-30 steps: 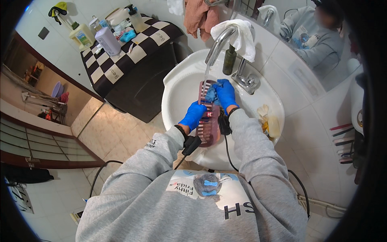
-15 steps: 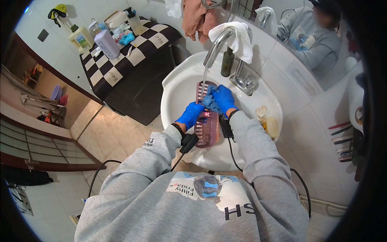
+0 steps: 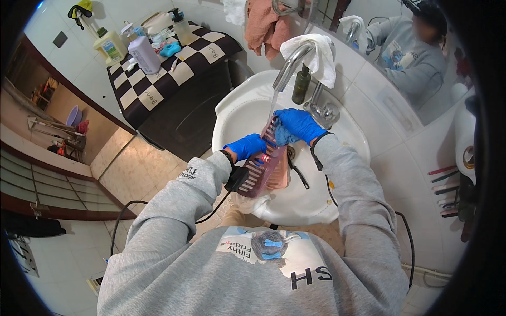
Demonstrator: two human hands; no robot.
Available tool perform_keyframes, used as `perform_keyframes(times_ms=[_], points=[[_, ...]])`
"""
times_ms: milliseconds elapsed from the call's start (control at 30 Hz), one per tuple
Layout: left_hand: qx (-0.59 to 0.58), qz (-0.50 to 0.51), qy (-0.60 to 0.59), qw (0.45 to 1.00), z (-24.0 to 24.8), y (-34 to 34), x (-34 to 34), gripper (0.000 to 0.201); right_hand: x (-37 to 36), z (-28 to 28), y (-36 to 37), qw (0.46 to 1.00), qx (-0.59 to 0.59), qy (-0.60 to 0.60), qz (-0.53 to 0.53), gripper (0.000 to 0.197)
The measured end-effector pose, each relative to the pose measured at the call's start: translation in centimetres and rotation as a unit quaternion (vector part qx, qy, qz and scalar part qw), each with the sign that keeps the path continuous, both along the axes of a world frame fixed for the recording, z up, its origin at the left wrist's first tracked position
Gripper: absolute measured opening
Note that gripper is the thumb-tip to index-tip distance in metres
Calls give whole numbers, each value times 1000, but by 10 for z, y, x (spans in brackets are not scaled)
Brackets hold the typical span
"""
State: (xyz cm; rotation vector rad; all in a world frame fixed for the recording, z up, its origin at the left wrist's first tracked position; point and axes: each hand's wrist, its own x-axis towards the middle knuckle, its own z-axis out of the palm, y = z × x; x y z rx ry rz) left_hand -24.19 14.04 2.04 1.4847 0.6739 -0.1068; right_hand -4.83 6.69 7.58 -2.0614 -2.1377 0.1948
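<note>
two hands in blue gloves are at work over a big white sink (image 3: 237, 105). water runs down from the curved tap (image 3: 291, 62) onto a pink plastic rack w/ slots (image 3: 268, 167), which is held over the bowl, tilted, top end right under the stream. left hand (image 3: 246, 146) is wrapped around the rack's left edge, fingers closed tight on it. right hand (image 3: 299, 124) is curled shut on a small blue cloth (image 3: 283, 136) & presses it on the top of the rack.

how far along: looks like washing is mid-way. rack is wet & getting rubbed at the top end only; lower part doesn't look scrubbed yet, tho i can't tell for sure. water is on, nothing set down to dry.

room next, big to small: light tile floor (image 3: 137, 163) on the left. dark cabinet w/ a black & white checked top (image 3: 179, 63) just beside the sink, w/ bottles & a pale purple soap bottle (image 3: 143, 53) on it. mirror (image 3: 411, 47) on the right wall shows the person in a grey top. pink towel (image 3: 263, 23) hangs behind the tap, white cloth (image 3: 319, 55) is draped over the tap. small dark green bottle (image 3: 301, 84) stands on the sink rim by the tap.
</note>
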Motion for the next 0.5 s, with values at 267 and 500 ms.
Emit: perform_keyframes(times_ms=[267,500], points=[[133,-64,43,988,11,-6,2,33,2,10,4,985,13,-63,161,22],[174,49,-11,983,19,-17,1,34,0,-39,-3,979,13,111,-172,26]])
